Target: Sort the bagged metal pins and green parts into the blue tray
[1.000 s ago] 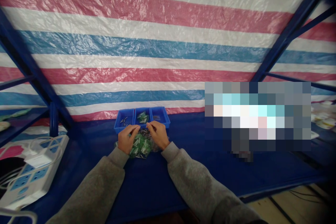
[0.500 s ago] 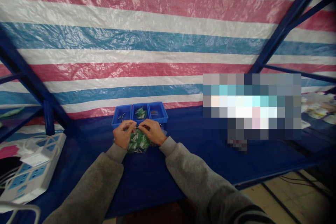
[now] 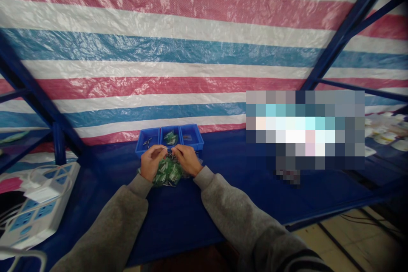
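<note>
In the head view, my left hand (image 3: pixel 151 163) and my right hand (image 3: pixel 187 160) meet just in front of the blue bins, fingers closed in a pinch. Between their fingertips runs a small, thin, pale stick-like piece (image 3: pixel 168 148), too small to name exactly; each hand grips one end. Beneath them lies a pile of small green-and-clear packets (image 3: pixel 168 173) with silvery pieces among them. Behind the hands stand joined blue bins (image 3: pixel 137 148): the left one holds a few slim metal pieces (image 3: pixel 148 141), the middle one green packets (image 3: pixel 171 137), the right one small brownish pieces (image 3: pixel 187 137).
The blue tabletop (image 3: pixel 229 204) extends to both sides. A white power strip (image 3: pixel 47 210) with cables and a plugged-in adapter (image 3: pixel 44 191) stands at the left. Blue metal posts (image 3: pixel 331 46) frame a striped plastic sheet (image 3: pixel 178 46) behind. A pixelated patch covers the right side.
My fingertips have drawn slightly apart, and the thin pale piece between them shows more plainly. Both hands stay over the packet pile.
</note>
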